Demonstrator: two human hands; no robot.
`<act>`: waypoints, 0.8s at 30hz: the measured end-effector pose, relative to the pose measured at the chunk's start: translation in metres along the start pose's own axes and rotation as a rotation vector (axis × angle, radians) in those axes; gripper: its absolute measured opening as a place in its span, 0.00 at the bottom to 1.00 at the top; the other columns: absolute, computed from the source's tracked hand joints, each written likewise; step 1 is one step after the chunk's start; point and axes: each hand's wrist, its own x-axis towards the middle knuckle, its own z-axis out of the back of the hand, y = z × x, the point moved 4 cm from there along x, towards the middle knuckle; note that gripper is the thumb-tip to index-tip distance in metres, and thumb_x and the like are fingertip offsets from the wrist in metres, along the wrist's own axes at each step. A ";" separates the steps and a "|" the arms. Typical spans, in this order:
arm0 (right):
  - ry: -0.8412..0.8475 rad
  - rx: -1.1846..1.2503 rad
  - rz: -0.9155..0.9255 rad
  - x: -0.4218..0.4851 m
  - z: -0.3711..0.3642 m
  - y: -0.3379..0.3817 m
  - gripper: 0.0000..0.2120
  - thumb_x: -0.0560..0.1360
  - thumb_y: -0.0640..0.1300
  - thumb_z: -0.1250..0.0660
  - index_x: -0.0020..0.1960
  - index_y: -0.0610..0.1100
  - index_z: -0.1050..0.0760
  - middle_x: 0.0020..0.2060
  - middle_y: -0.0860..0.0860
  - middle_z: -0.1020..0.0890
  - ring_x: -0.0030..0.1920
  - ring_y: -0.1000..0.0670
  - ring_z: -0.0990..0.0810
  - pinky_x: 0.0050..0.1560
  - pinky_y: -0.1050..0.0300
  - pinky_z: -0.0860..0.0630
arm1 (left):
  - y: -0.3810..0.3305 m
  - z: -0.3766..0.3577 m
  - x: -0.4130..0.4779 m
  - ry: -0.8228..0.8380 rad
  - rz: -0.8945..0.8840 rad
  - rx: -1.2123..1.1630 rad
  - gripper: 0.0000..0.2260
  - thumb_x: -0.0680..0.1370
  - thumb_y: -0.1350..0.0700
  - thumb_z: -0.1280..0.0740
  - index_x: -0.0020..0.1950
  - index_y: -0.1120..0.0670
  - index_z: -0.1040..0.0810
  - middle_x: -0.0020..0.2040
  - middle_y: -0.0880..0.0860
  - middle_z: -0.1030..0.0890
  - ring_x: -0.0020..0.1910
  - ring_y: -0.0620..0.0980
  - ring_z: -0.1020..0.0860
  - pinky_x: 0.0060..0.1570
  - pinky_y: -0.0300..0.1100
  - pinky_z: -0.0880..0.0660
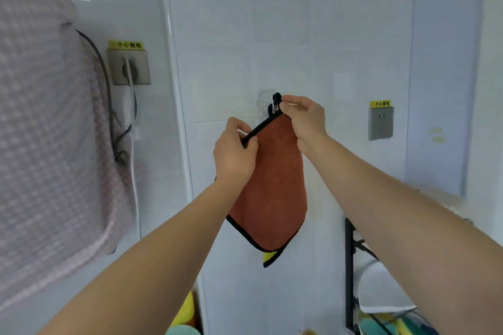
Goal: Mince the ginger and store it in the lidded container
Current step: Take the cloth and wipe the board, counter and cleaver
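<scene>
Pinching, with the right hand, the top corner of a rust-brown microfibre cloth with black edging, right at its black hanging loop against the clear plastic wall hook; gripping, with the left hand, thumb and curled fingers clamped on the black hem lower and to the left. Around them on the white tiled wall: a grey wall socket with a white plug to the left, pink-and-white checked fabric beyond it, a grey wall plate to the right, a black metal rack below. No telling from here where the ginger or the lidded container is.
</scene>
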 end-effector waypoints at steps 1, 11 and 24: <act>0.000 -0.017 0.022 0.004 -0.001 0.000 0.07 0.72 0.38 0.29 0.47 0.47 0.18 0.44 0.46 0.16 0.49 0.47 0.17 0.55 0.48 0.21 | 0.000 -0.002 0.004 -0.001 -0.005 -0.002 0.06 0.77 0.59 0.35 0.52 0.52 0.28 0.40 0.47 0.24 0.37 0.46 0.25 0.39 0.45 0.25; 0.050 -0.308 0.290 0.019 -0.008 0.005 0.09 0.73 0.40 0.32 0.51 0.49 0.19 0.34 0.53 0.19 0.39 0.54 0.20 0.47 0.57 0.21 | 0.013 -0.011 0.021 -0.021 -0.036 0.023 0.07 0.75 0.61 0.36 0.50 0.51 0.28 0.43 0.49 0.23 0.39 0.44 0.26 0.35 0.36 0.31; 0.241 -0.555 0.500 0.020 -0.015 0.013 0.13 0.74 0.34 0.38 0.54 0.48 0.23 0.34 0.52 0.27 0.31 0.55 0.31 0.35 0.71 0.33 | 0.020 -0.017 0.024 -0.036 -0.012 0.050 0.07 0.74 0.60 0.35 0.50 0.51 0.26 0.44 0.49 0.22 0.41 0.46 0.25 0.41 0.41 0.29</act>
